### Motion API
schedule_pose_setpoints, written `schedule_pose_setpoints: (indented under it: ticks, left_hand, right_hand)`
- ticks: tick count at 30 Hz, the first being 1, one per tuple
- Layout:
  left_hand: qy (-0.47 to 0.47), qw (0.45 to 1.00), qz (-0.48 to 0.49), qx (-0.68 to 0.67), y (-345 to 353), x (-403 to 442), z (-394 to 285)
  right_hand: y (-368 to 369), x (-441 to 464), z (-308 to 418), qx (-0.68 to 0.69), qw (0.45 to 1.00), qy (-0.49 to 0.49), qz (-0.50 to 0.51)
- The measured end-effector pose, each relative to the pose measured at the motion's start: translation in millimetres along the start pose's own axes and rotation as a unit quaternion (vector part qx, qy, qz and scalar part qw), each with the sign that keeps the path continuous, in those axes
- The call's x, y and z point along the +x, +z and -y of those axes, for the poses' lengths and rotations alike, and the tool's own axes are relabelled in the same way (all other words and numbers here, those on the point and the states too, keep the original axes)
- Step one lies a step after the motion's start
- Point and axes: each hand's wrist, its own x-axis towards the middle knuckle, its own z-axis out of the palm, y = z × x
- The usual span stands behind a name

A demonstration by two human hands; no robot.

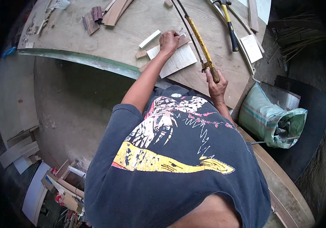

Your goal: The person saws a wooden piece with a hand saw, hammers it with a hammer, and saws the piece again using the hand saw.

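Gripping the saw (198, 39) by its handle (216, 76), the right hand (218, 88) sits at the upper right of centre in the frame, fingers closed round the grip. From there the saw points up and slightly left toward the top edge, with its blade (201, 60) on the side nearer the strip (183, 40). That strip lies at upper centre, on the pale board (178, 60), its visible part slanting from lower left to upper right. So the two long axes run crosswise, and the strip's right end comes just beside the blade; from where I stand I can't tell whether they touch. The strip is up and to the left of the right hand, while the left hand (169, 42) is much the nearer one, right over it. Its fingers are curled in against the wood, though whether they pinch it or only press down, I can't make out. A white stick (150, 39) and a small block (141, 54) lie left of the board, and a hammer (231, 35) rests on the bench (113, 42) at upper right.
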Motion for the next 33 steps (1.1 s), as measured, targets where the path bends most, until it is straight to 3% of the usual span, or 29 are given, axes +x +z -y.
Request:
schedule_pose_setpoints:
  ticks: [6,8,21,33]
  left_hand:
    - [0.074,0.997,0.02,0.009,-2.7,-12.6,-5.4]
    - [0.165,0.986,0.012,0.031,-1.6,-19.5,-4.7]
    - [0.176,0.983,-0.045,0.009,6.7,-29.6,-5.6]
    - [0.202,0.977,-0.073,-0.008,13.2,-32.4,5.6]
  right_hand:
    - [-0.2,5.6,-12.7,-0.034,0.999,0.003,-0.002]
    - [2.8,7.1,-26.1,-0.024,1.0,-0.005,-0.007]
    - [1.5,6.6,-25.9,-0.016,0.999,-0.038,0.031]
    - [-0.2,6.4,-32.8,-0.033,0.999,-0.005,0.041]
